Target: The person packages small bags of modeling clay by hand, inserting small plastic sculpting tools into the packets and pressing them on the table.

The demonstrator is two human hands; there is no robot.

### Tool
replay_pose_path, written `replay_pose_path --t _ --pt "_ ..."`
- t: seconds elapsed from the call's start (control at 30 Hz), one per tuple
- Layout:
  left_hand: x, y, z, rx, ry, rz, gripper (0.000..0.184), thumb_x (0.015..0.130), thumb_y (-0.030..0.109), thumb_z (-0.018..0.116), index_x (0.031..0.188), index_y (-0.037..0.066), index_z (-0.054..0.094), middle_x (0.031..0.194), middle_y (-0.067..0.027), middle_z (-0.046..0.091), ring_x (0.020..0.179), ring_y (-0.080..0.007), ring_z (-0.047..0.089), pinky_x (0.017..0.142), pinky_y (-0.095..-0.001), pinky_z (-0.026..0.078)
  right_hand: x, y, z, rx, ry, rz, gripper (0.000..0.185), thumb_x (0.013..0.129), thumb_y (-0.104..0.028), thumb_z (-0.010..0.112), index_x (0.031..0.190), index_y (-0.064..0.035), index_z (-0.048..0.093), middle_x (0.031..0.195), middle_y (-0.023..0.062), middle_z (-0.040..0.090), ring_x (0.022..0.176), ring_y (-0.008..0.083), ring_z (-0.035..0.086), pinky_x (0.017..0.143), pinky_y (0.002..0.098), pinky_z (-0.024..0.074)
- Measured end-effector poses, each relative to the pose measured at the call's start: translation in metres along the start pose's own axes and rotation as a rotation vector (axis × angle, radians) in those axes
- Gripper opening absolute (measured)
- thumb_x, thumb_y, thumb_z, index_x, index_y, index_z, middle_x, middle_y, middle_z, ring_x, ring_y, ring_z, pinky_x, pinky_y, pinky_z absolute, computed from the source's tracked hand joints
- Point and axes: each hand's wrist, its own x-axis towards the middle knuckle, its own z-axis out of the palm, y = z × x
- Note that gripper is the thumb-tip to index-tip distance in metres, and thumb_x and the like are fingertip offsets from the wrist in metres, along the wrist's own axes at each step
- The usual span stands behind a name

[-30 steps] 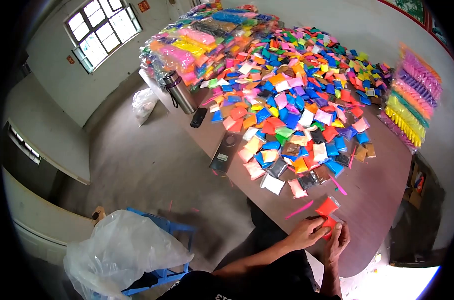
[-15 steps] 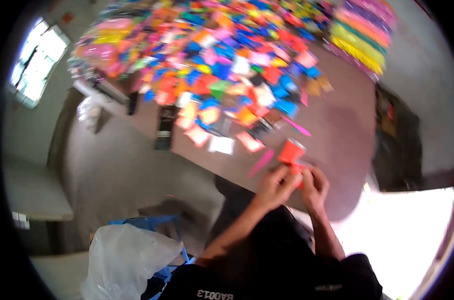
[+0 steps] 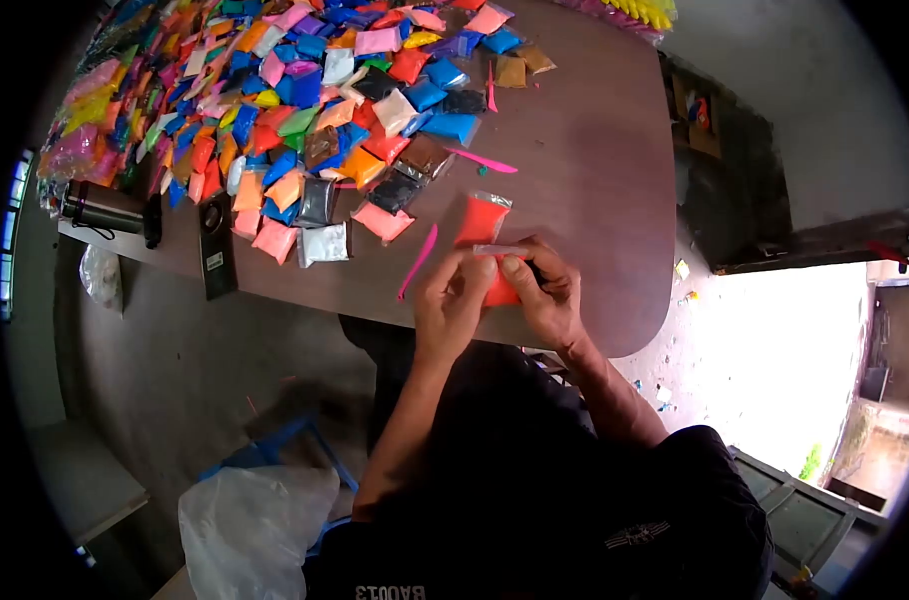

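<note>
My left hand [image 3: 449, 306] and my right hand [image 3: 549, 296] are closed on a small red-orange plastic packet [image 3: 502, 291], which hangs between them at the table's near edge. Both thumbs press near its clear upper edge. Just beyond my fingers, a second red-orange packet [image 3: 483, 220] lies flat on the brown table [image 3: 605, 220]. To the left of my left hand lies a slim pink plastic tool [image 3: 420, 260]. Farther off, another pink tool [image 3: 485, 161] rests beside the packets. What fills the packets looks soft, but I cannot make it out.
A large heap of coloured packets [image 3: 305, 90] covers the table's left and far side. A metal flask [image 3: 110, 210] and a black box [image 3: 216, 245] sit at the left edge. A blue stool [image 3: 310, 440] with a clear plastic bag [image 3: 260, 520] stands below.
The view has swung, so the heap now shows farther left and the blur is gone. Both hands still grip the red-orange packet, its clear edge now stretched between the thumbs.
</note>
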Motion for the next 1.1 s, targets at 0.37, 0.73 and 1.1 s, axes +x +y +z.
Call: replay_pose_path --t 0.37,0.73,1.1 --pt "-0.001 0.002 0.006 -0.002 0.076 0.146 0.014 0.103 0.013 0.069 0.099 0.000 0.069 0.075 0.0073 0.057 0.066 -0.0003 0.047 0.057 -0.0208 0.036 -0.003 -0.001 0.000 0.086 -0.008 0.122 0.017 0.104 -0.012 0.069 0.111 0.0028 0.071 0.101 0.0032 0.070 0.096 0.0091 0.062 0.084 0.0266 0.0513" --pt "0.000 -0.005 -0.005 0.109 -0.060 0.083 0.019 0.104 0.016 0.068 0.093 0.001 0.065 0.073 0.0059 0.054 0.065 -0.0017 0.044 0.056 -0.0232 0.035 0.000 -0.003 -0.002 0.002 -0.018 0.036 0.017 0.105 -0.012 0.067 0.113 0.0015 0.072 0.106 0.0069 0.070 0.098 0.0125 0.064 0.086 0.0279 0.0505" --pt "0.004 0.014 -0.004 0.148 -0.137 0.051 0.020 0.103 0.017 0.069 0.092 0.000 0.064 0.070 0.0032 0.054 0.064 -0.0028 0.045 0.055 -0.0240 0.035 0.000 0.003 -0.001 0.110 0.045 0.064 0.019 0.106 -0.014 0.066 0.113 0.0027 0.071 0.103 0.0056 0.069 0.097 0.0115 0.062 0.086 0.0272 0.0499"
